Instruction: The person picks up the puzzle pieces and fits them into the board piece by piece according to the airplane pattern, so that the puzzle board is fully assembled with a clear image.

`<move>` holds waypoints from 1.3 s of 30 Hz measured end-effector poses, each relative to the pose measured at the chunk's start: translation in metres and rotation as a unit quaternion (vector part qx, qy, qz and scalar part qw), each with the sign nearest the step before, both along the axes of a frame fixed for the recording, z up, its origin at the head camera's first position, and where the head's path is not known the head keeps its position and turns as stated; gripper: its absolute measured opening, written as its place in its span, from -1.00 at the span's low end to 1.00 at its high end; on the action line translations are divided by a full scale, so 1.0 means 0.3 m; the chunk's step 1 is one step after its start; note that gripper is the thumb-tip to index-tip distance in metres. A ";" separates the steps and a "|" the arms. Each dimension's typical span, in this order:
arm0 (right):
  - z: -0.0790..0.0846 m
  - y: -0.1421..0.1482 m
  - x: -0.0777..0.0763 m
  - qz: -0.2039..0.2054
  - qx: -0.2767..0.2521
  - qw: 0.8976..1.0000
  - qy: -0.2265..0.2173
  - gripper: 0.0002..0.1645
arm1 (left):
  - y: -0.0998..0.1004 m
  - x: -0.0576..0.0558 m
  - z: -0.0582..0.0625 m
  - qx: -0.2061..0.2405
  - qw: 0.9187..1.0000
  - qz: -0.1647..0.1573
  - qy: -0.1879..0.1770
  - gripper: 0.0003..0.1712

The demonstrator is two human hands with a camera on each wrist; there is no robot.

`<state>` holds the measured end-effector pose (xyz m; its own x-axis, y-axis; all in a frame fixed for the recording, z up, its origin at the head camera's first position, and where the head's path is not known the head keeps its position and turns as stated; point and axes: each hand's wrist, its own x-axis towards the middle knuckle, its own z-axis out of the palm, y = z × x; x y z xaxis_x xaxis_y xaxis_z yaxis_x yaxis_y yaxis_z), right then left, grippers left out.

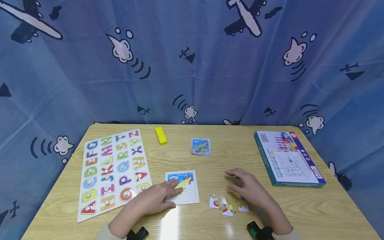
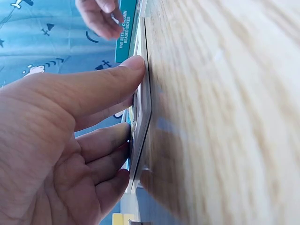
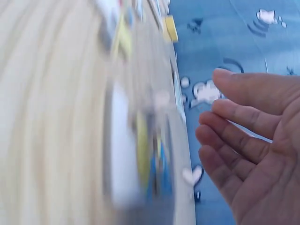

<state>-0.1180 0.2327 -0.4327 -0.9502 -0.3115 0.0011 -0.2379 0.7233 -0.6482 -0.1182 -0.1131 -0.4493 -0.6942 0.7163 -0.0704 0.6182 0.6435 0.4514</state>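
Observation:
My left hand (image 1: 156,197) rests with spread, loosely bent fingers on a white-framed jigsaw board (image 1: 189,196), which lies flat with part of a yellow plane picture in it. In the left wrist view, the thumb (image 2: 108,86) and fingertips touch the top of the board near its edge (image 2: 145,101). Above the table, to the right of the board, hovers my right hand (image 1: 249,187), its fingers relaxed and holding nothing. Several loose jigsaw pieces (image 1: 228,212) lie just below and left of it. One blurred piece (image 3: 121,154) shows in the right wrist view.
A letter board (image 1: 114,173) with knobbed letters lies on the left. Behind the jigsaw are a yellow block (image 1: 161,135) and a small plane picture card (image 1: 201,147). A flat green-sided box (image 1: 289,160) sits at the right. A blue curtain (image 1: 192,66) hangs behind the table.

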 end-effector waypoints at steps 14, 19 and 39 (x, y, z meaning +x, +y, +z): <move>-0.047 0.168 0.065 -0.014 0.013 1.000 -0.001 -0.62 | 0.001 -0.001 0.001 -0.005 1.000 -0.001 -0.004 -0.42; -0.071 0.175 0.066 -0.012 0.019 1.000 0.003 -0.64 | 0.002 -0.001 0.003 -0.001 1.000 -0.001 -0.010 -0.42; -0.110 0.175 0.062 0.000 0.012 0.999 0.035 -0.65 | 0.000 -0.001 0.003 0.000 1.000 -0.002 -0.009 -0.42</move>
